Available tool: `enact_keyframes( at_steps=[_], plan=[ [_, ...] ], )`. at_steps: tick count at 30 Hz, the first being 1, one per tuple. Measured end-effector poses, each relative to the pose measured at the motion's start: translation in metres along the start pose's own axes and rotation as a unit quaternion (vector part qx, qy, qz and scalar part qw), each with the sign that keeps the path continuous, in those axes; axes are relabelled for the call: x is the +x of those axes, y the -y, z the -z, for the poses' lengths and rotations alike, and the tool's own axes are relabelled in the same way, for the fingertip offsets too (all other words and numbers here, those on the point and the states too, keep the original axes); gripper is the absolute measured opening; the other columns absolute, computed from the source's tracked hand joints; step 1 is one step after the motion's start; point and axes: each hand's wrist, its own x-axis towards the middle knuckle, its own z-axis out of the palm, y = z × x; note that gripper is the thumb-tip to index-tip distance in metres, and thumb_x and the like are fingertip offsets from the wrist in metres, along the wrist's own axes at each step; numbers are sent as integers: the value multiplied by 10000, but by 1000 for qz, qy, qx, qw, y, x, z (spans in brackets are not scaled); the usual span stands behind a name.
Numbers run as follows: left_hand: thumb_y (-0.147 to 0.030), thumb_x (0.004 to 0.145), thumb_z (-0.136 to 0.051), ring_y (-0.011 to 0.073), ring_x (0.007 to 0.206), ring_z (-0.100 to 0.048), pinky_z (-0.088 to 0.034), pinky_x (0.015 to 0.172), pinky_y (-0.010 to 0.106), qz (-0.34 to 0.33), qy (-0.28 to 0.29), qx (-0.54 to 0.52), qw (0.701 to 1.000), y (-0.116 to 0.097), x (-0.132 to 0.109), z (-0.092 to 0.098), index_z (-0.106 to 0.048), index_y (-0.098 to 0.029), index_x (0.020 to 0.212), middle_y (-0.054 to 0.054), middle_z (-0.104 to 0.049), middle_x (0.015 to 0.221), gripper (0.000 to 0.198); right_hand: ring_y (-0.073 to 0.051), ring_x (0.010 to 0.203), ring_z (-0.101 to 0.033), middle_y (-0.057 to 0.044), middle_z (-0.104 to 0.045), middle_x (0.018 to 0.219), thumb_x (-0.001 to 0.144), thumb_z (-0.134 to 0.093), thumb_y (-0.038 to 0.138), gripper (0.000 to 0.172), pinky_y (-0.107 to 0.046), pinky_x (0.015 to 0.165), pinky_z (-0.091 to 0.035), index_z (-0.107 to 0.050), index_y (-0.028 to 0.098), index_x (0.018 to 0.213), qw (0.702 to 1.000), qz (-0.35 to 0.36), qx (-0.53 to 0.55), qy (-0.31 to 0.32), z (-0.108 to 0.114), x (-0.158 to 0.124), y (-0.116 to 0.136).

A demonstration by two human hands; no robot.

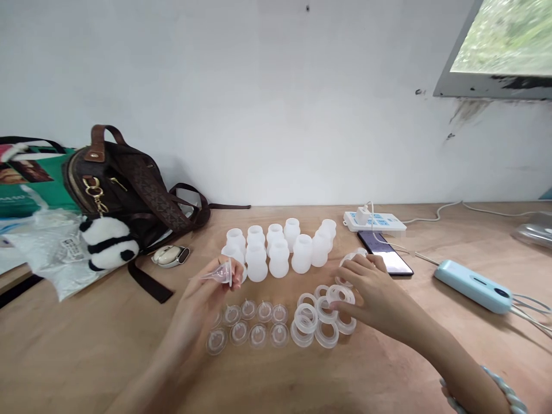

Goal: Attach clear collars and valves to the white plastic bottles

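My left hand [215,284] pinches a clear funnel-shaped piece [222,273] with a round flange, its narrow end pointing left. Just behind it stand several frosted white bottles [279,259], open at the top, in rough rows. Nearer me lie several clear round pieces with pointed tips [259,334], set out in two rows. My right hand [366,287] reaches over a loose pile of translucent rings [326,333], thumb and fingers apart. Its fingertips are by the rings at the back of the pile, and partly hide them.
To the left are a dark backpack [142,184] with a panda charm [110,242], a plastic bag [52,253] and a watch [171,256]. Toward the right sit a power strip [390,222], a phone [394,259] and a light blue device [472,286] with cables.
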Motion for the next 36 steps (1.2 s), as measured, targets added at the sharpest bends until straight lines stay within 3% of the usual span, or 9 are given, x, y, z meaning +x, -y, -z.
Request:
enact_keyframes(
  at_steps=[5,8,12,16,20,23,31,36],
  plan=[
    [-419,773,-623,178,675,-432,-390,630,280,-22,-11,180,983,-13,0,29,-591,-209,659,4,-505,693,241,-236,822,-611,-29,-685,828,989,-492,365,183,-432,835,-375,-587,231,909,997,6,25,-72,5,2,-1],
    [-470,789,-640,191,675,-499,-417,610,275,15,1,233,972,-10,-7,53,-651,-215,731,14,-587,700,262,-219,774,-625,-16,-678,794,998,-467,342,195,-431,847,-366,-590,236,891,996,6,35,-86,4,2,0],
    [-526,774,-665,209,656,-560,-438,559,269,81,-17,249,965,9,-20,90,-686,-207,767,34,-664,712,319,-225,791,-632,-18,-681,806,1001,-455,340,191,-450,880,-344,-585,237,907,996,2,48,-82,3,2,-1],
    [-520,725,-649,219,584,-568,-426,560,287,74,10,356,931,38,-31,114,-668,-217,633,23,-647,600,317,-231,797,-633,-19,-684,811,999,-456,341,183,-470,908,-333,-576,240,906,996,3,54,-77,2,2,-1],
    [-467,813,-512,246,608,-597,-407,607,313,44,-13,512,858,57,-36,114,-644,-225,633,39,-668,623,329,-222,771,-618,-24,-684,796,995,-468,329,212,-477,897,-344,-562,231,831,995,9,53,-79,-1,2,0],
    [-440,854,-458,240,597,-593,-376,603,307,24,-1,560,828,62,-36,108,-629,-226,672,32,-665,631,329,-221,761,-611,-28,-686,786,992,-475,316,219,-471,878,-354,-563,231,810,995,13,51,-85,-4,3,1],
    [-383,842,-495,230,596,-563,-346,592,301,-14,4,625,781,61,-33,105,-561,-233,671,15,-604,612,236,-217,759,-619,-21,-678,766,1002,-457,290,181,-450,878,-353,-586,236,887,992,13,61,-110,-5,4,-1],
    [-379,850,-460,231,567,-565,-361,586,309,-17,8,610,792,62,-30,109,-560,-234,692,21,-624,618,236,-204,751,-627,-13,-669,769,989,-480,259,147,-436,887,-354,-605,220,923,988,13,72,-136,-7,5,-4]
  ],
)
